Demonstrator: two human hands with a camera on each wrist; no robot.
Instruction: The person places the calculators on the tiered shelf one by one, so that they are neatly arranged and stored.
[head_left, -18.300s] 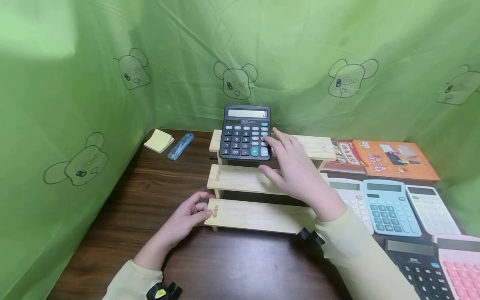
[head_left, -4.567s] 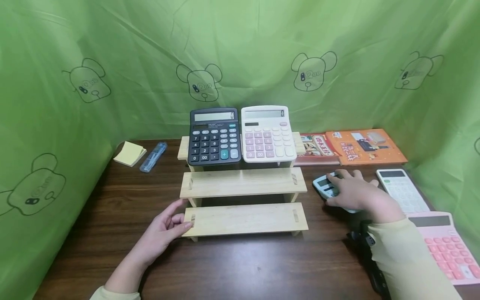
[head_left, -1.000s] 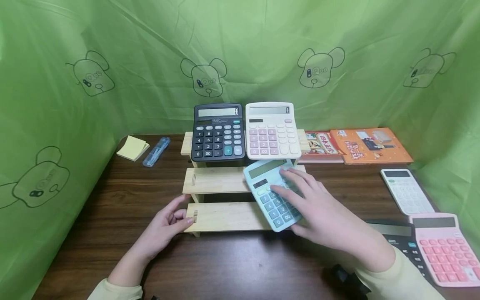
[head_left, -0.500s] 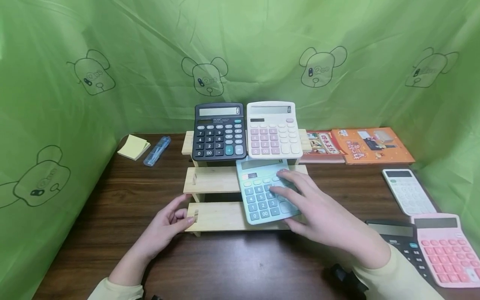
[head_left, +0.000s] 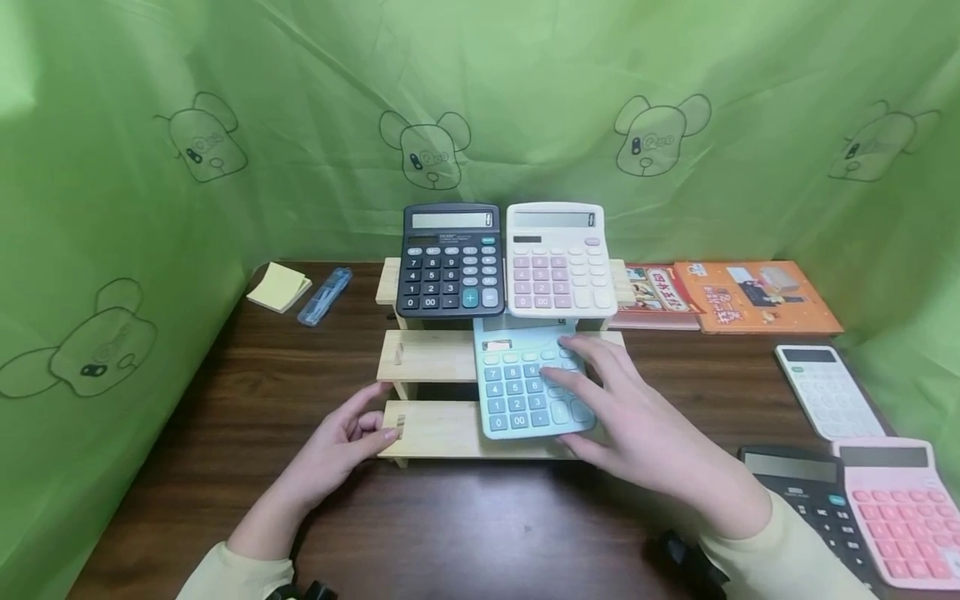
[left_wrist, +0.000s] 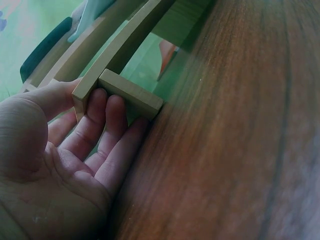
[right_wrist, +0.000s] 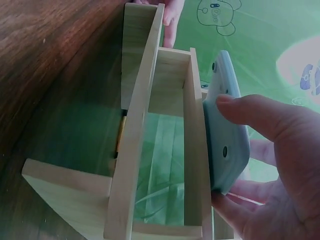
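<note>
A three-tier wooden rack (head_left: 431, 429) stands on the table. My left hand (head_left: 341, 450) pinches the left end of its lowest board, thumb above and fingers beneath in the left wrist view. My right hand (head_left: 637, 425) holds a light-blue calculator (head_left: 517, 396) by its right side, fingertips on the keys and thumb (right_wrist: 230, 102) on its back. This calculator is at the middle board, hanging over the lowest one; the top of its display hides behind the row above. On the top board stand a black calculator (head_left: 452, 275) and a white calculator with pinkish keys (head_left: 561, 275).
To the right lie a white calculator (head_left: 828, 396), another black calculator (head_left: 795, 465) and a pink calculator (head_left: 900, 517). Books (head_left: 765, 300) lie at the back right. Yellow sticky notes (head_left: 277, 287) and a blue transparent item (head_left: 325, 297) are at the back left. Green cloth (head_left: 525, 100) surrounds the table.
The white calculator with pinkish keys joined the black one on the top board. The right hand brought the blue calculator from the table's right and straightened its tilt. The left hand kept its grip.
</note>
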